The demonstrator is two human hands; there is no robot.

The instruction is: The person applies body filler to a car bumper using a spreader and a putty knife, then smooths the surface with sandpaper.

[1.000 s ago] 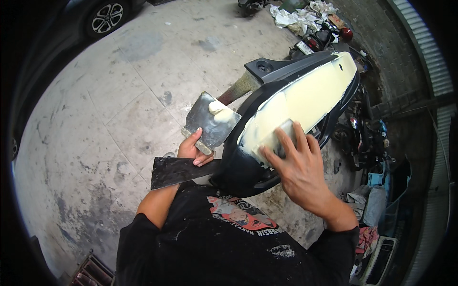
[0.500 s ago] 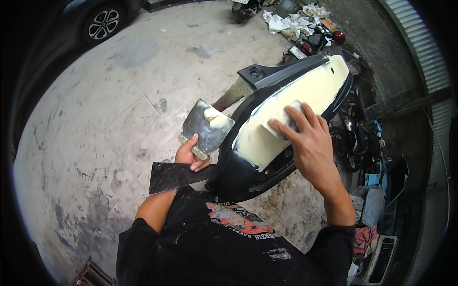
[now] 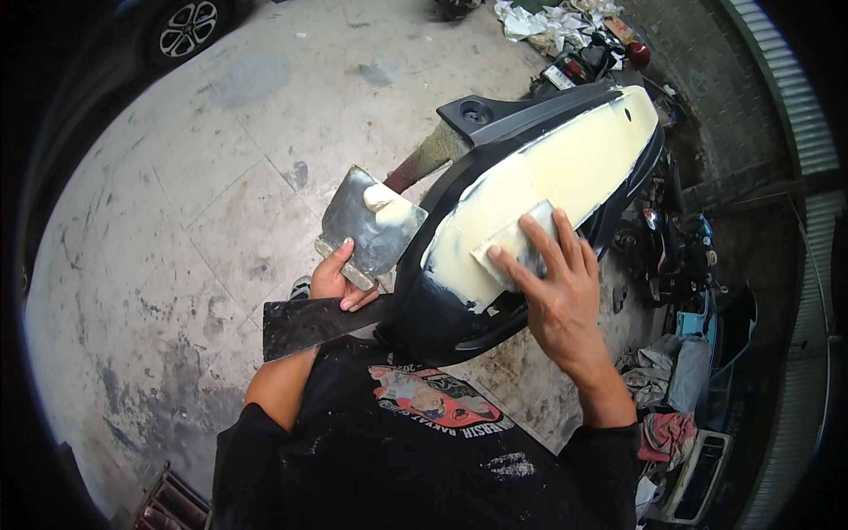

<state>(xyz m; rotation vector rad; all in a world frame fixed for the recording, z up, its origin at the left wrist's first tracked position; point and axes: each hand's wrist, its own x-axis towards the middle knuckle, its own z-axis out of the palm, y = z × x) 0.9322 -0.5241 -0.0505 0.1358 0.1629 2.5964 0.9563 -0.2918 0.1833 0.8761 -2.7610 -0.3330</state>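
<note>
My left hand point(image 3: 332, 276) is closed on the edge bar of a grey putty plate point(image 3: 358, 225), its face turned up. A dollop of cream putty point(image 3: 387, 205) sits on the plate's right part. In front of me a black motorcycle body panel point(image 3: 442, 208) slants up to the right, its side coated with cream filler point(image 3: 565, 159). My right hand point(image 3: 563, 291) grips a flat, putty-smeared spreader point(image 3: 517, 238), fingers spread over its back, against the lower part of the filler. By my left forearm, a dark flat arm of the panel point(image 3: 309, 327) sticks out.
A car wheel point(image 3: 188, 29) stands at the top left on the stained concrete floor point(image 3: 177, 203). Crumpled white sheets point(image 3: 556, 26) and motorcycle parts lie at the upper right. Along the right are rags point(image 3: 667, 435) and a light-coloured frame point(image 3: 698, 477). A metal rack point(image 3: 177, 499) is at the lower left.
My right hand and the spreader have moved down across the filler toward me, and more of the spreader shows. The left hand still holds the plate; the whole view has shifted slightly.
</note>
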